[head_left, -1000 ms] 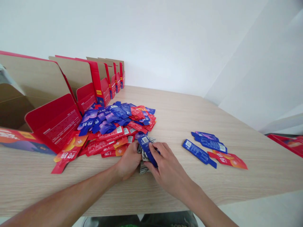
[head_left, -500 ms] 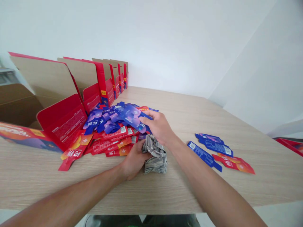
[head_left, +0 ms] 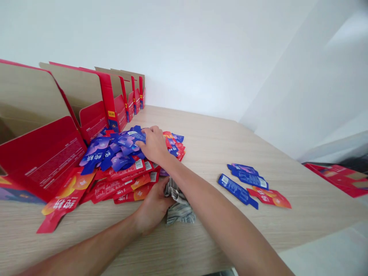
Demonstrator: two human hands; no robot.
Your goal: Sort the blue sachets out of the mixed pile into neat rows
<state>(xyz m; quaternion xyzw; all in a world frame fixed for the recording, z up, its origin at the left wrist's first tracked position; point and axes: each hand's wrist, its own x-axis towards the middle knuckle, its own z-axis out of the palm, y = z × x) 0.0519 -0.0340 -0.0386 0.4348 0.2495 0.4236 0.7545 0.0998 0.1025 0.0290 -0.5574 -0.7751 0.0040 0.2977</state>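
Note:
My left hand is closed round a crumpled grey striped cloth on the table near its front edge. My right hand lies over the pile of flat printed cartons, thumb and forefinger apart at the blue cartons on top; its other fingertips are hidden. No carton can be made out lifted in it. Red cartons lie under and in front of the blue ones, some with barcodes showing. One red-orange carton sticks out at the pile's left front.
A row of open red boxes with brown insides runs back along the left. Right of my forearm, several flat cartons lie apart, including a blue one and a red one. A red box stands at the far right, beyond the table.
My right hand took a blue carton from the cloth to the pile, then moved further left over it; that carton is no longer distinguishable. My left hand kept the cloth. The view shifted.

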